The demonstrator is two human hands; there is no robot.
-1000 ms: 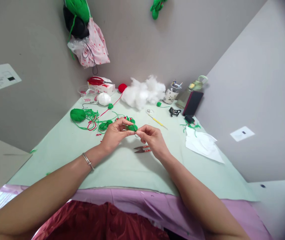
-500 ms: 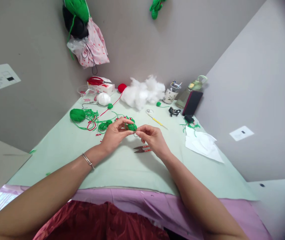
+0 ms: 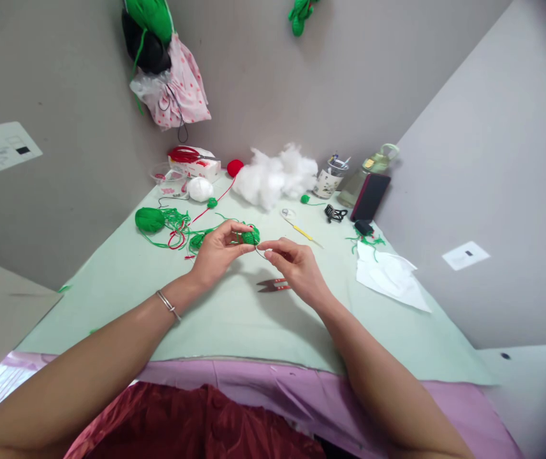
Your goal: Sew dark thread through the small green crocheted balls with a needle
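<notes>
My left hand (image 3: 220, 249) pinches a small green crocheted piece (image 3: 250, 236) between thumb and fingers, above the middle of the table. A dark thread (image 3: 260, 254) runs from this piece to my right hand (image 3: 296, 265), whose thumb and forefinger are closed on it; whether a needle is there too is too small to tell. Red-handled thread snips (image 3: 273, 285) lie on the cloth just below my right hand. Another green crocheted piece (image 3: 197, 241) is partly hidden behind my left hand, among loose green and red yarn.
A green yarn ball (image 3: 149, 220) lies on the left. White stuffing (image 3: 275, 177), a red yarn ball (image 3: 235, 167) and a white one (image 3: 200, 189) stand at the back. A yellow-handled crochet hook (image 3: 303, 233), a hair clip (image 3: 335, 213), a phone (image 3: 371, 197) and white paper (image 3: 390, 274) are on the right.
My left hand has turned the green piece a little. My right hand has moved slightly right, away from it, and more dark thread shows between them.
</notes>
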